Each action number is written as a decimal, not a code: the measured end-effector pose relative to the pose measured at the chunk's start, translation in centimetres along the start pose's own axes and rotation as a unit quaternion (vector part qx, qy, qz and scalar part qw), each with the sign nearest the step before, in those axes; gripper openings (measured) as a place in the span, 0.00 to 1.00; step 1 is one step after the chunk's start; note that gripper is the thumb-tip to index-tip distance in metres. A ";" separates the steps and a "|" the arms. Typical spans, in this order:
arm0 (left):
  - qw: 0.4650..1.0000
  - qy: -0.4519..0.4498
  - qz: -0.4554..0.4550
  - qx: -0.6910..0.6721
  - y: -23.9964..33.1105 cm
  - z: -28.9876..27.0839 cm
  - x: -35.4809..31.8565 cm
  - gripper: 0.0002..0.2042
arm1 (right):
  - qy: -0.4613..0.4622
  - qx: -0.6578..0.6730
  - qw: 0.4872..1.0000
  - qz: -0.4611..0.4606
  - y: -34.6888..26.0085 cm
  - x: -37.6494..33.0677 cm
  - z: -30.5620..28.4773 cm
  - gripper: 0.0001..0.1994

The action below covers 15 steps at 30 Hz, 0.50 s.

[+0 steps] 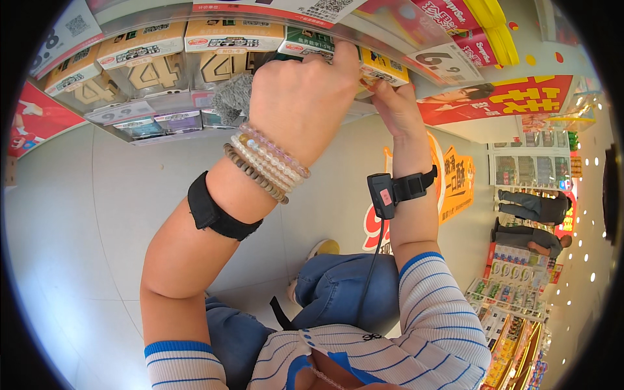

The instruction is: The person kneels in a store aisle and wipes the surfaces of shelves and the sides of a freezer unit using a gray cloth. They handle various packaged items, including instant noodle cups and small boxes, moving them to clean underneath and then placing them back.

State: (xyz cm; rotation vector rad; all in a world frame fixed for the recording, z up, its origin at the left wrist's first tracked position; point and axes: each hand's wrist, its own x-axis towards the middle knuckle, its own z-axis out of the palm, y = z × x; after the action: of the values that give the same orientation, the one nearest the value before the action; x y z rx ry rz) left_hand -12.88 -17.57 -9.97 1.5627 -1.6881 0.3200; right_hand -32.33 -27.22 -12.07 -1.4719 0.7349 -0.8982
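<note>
My left hand (300, 88) reaches over the front of a shelf, its fingers bent and closed against a green-topped box (308, 40). Its index finger stretches toward the gap beside that box; what the hand grips, if anything, is hidden. Just right of it, my right hand (394, 107) pinches the lower edge of a yellow box (385, 65), with the thumb in front. A grey fluffy thing (234, 97) shows beside my left wrist. Left of the hands stand orange-and-white boxes (144, 47) with clear fronts showing large tan number shapes.
Price cards (442, 65) line the shelf edge, with pink packs (478, 49) at the upper right. Smaller boxes (179, 122) sit on a lower level. A red sign (497, 99) stands right of my right hand. Two people (536, 224) stand by distant shelves. Pale floor (156, 188) lies below.
</note>
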 end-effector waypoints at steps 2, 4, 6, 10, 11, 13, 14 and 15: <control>1.000 0.005 0.006 -0.010 0.0 -0.1 0.1 0.14 | 0.000 0.001 1.000 -0.002 0.0 0.0 -0.2 0.36; 1.000 0.013 0.009 -0.017 0.0 -0.2 0.0 0.11 | 0.001 0.005 1.000 -0.003 -0.1 -0.1 -0.2 0.36; 0.999 0.020 0.012 -0.022 -0.1 -0.1 -0.1 0.11 | 0.002 0.011 1.000 -0.002 -0.2 -0.1 -0.3 0.36; 0.999 0.020 0.021 -0.027 -0.3 0.0 0.1 0.10 | 0.006 0.013 1.000 -0.001 -0.2 -0.1 0.0 0.37; 0.999 0.020 0.019 -0.020 -0.3 0.0 0.0 0.11 | 0.006 0.012 1.000 -0.002 -0.2 -0.1 0.1 0.37; 1.000 0.020 0.016 -0.008 -0.3 0.0 -0.2 0.14 | 0.009 0.010 1.000 -0.002 -0.4 -0.2 0.3 0.38; 0.999 0.021 0.039 -0.028 -0.2 -0.3 -0.7 0.16 | 0.012 0.010 1.000 -0.002 -0.6 -0.3 0.6 0.39; 0.997 0.022 0.063 -0.048 -0.1 -1.1 -1.5 0.18 | 0.015 0.009 1.000 -0.002 -0.8 -0.4 0.7 0.39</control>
State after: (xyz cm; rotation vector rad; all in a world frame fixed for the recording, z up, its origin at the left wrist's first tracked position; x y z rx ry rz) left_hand -12.54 -15.76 -10.36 1.3731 -1.7460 0.3305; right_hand -31.99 -26.42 -11.37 -1.4471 0.7444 -0.9285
